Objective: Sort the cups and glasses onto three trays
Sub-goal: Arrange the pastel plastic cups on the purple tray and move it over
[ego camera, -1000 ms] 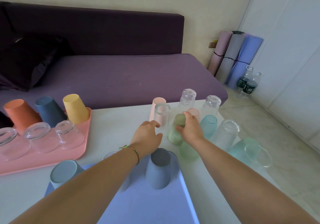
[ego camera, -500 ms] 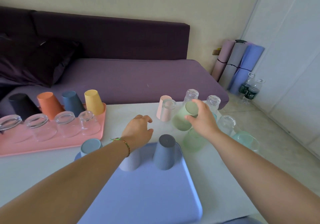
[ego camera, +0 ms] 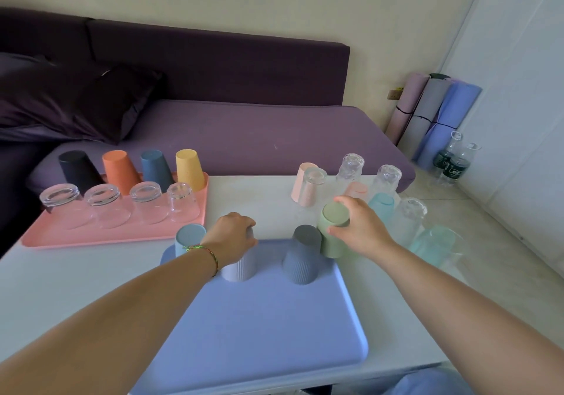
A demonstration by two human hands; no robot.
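My right hand grips an upside-down pale green cup at the far right corner of the blue tray, right beside a dark grey ribbed cup. My left hand rests closed on top of a lavender ribbed cup on the same tray. A light blue cup stands at the tray's far left corner. The pink tray on the left holds several coloured cups and several clear glasses, all inverted.
Unsorted on the white table at the far right are pink cups, clear glasses and teal cups. A purple sofa runs behind the table. Rolled mats and water bottles stand on the floor at right.
My right hand lifted the green cup from the group and brought it down to the blue tray beside the grey cup. My left hand moved back onto the lavender cup.
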